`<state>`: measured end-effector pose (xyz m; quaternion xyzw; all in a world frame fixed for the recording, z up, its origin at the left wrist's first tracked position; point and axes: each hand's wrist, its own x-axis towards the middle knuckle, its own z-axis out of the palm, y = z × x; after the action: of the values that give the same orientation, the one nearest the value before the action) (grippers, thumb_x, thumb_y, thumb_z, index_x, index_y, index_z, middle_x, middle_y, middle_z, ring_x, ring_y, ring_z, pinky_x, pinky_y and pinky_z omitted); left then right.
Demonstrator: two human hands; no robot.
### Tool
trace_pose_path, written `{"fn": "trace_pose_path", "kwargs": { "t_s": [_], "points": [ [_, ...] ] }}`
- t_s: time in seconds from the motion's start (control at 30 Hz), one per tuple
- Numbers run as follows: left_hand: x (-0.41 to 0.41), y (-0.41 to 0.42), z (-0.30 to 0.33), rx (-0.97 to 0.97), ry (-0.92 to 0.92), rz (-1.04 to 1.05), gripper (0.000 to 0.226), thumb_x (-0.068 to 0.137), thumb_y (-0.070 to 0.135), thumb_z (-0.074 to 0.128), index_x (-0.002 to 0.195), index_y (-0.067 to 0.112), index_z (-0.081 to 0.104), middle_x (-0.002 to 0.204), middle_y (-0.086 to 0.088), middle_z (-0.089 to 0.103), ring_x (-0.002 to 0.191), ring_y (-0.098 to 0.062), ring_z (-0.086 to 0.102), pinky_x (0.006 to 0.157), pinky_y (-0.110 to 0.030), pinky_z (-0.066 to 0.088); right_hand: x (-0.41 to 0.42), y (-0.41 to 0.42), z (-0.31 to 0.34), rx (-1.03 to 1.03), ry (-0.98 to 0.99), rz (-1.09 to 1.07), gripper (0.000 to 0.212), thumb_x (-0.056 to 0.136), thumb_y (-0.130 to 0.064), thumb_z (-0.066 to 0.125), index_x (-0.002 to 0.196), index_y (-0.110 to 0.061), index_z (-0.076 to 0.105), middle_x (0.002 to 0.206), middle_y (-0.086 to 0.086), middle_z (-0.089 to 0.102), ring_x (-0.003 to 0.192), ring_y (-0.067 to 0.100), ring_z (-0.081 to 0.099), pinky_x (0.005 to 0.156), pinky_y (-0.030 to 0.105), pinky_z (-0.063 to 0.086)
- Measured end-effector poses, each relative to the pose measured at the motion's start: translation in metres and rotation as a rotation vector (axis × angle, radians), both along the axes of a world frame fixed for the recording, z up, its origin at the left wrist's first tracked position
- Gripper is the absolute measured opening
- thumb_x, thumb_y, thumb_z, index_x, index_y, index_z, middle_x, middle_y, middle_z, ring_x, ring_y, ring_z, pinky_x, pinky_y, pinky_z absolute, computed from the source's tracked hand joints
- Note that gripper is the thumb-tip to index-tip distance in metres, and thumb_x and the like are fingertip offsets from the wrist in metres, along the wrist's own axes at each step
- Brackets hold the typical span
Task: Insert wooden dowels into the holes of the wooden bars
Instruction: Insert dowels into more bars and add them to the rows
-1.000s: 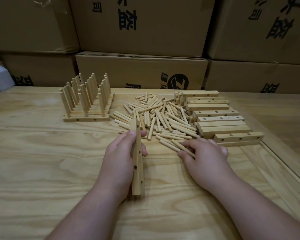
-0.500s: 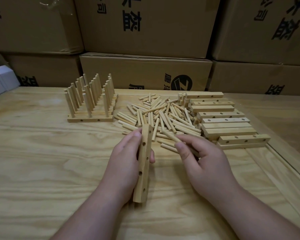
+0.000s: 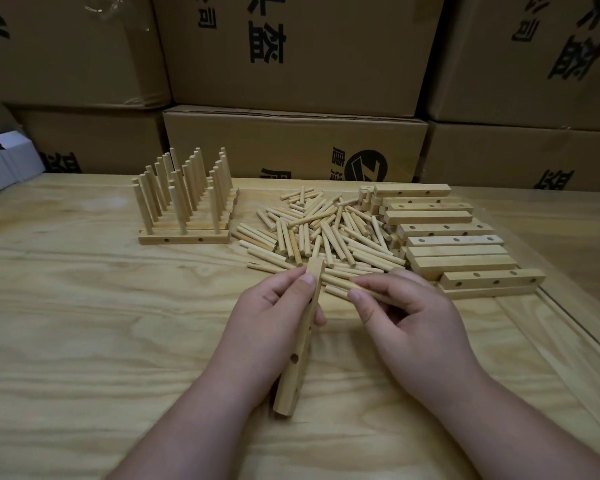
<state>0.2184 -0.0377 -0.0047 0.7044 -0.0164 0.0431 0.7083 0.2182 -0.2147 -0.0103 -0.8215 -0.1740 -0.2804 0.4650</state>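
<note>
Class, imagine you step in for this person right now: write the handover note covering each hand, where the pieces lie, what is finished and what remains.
Left hand grips a wooden bar on edge, holes facing right, none filled.
Right hand pinches one dowel, its tip near the bar's far end, not yet in a hole.
Loose dowels lie piled behind the hands; empty bars are stacked to their right.
Done: finished bars with upright dowels, far left.
Left: fill this bar, then the stack.

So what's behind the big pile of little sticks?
Behind the dowel pile stand stacked cardboard boxes, right at the table's far edge. What is inside the boxes, or behind them, cannot be seen.
</note>
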Motion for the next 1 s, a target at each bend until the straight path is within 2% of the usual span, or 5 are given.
{"fn": "trace_pose_path", "kwargs": {
  "t_s": [0.13, 0.23, 0.37, 0.67, 1.0],
  "points": [
    [-0.001, 0.002, 0.000, 0.048, -0.005, 0.021, 0.028, 0.091, 0.041, 0.066, 0.074, 0.023, 0.080, 0.096, 0.014, 0.078, 0.081, 0.009, 0.064, 0.070, -0.020, 0.043, 0.003, -0.006, 0.003, -0.053, -0.036, -0.004, 0.014, 0.089, -0.028, 0.071, 0.099, -0.021, 0.078, 0.083, -0.016, 0.064, 0.082, 0.004, 0.064, 0.070, 0.007, 0.042],
    [-0.002, 0.003, 0.000, 0.020, -0.023, 0.002, 0.029, 0.082, 0.047, 0.072, 0.089, 0.022, 0.083, 0.093, 0.016, 0.078, 0.090, 0.010, 0.068, 0.069, -0.009, 0.047, 0.003, -0.009, 0.004, -0.136, -0.042, 0.006, 0.015, 0.090, -0.029, 0.066, 0.097, -0.022, 0.078, 0.076, -0.018, 0.060, 0.077, 0.003, 0.061, 0.067, 0.006, 0.039],
    [-0.005, 0.004, 0.002, 0.060, -0.030, -0.040, 0.012, 0.071, 0.057, 0.070, 0.081, 0.057, 0.076, 0.086, 0.020, 0.076, 0.088, 0.009, 0.069, 0.069, -0.003, 0.045, 0.002, -0.011, 0.005, -0.171, -0.022, -0.001, 0.013, 0.090, -0.029, 0.064, 0.091, -0.025, 0.077, 0.076, -0.021, 0.061, 0.079, 0.002, 0.062, 0.068, 0.007, 0.040],
    [-0.007, 0.001, 0.005, 0.190, -0.108, 0.021, 0.049, 0.106, 0.050, 0.037, 0.069, 0.041, 0.068, 0.063, 0.023, 0.063, 0.063, 0.006, 0.057, 0.055, -0.005, 0.038, -0.007, 0.003, 0.008, -0.200, -0.032, 0.065, 0.019, 0.093, -0.031, 0.063, 0.095, -0.020, 0.077, 0.076, -0.022, 0.063, 0.076, 0.001, 0.061, 0.067, 0.010, 0.042],
    [-0.007, 0.004, 0.004, 0.170, -0.020, 0.049, 0.062, 0.096, 0.065, 0.033, 0.063, 0.027, 0.070, 0.052, 0.011, 0.059, 0.048, 0.002, 0.052, 0.048, -0.008, 0.038, -0.011, 0.003, 0.017, -0.230, -0.077, 0.098, 0.015, 0.093, -0.028, 0.065, 0.093, -0.019, 0.077, 0.070, -0.021, 0.053, 0.065, 0.008, 0.054, 0.058, 0.026, 0.045]
  ]
}}
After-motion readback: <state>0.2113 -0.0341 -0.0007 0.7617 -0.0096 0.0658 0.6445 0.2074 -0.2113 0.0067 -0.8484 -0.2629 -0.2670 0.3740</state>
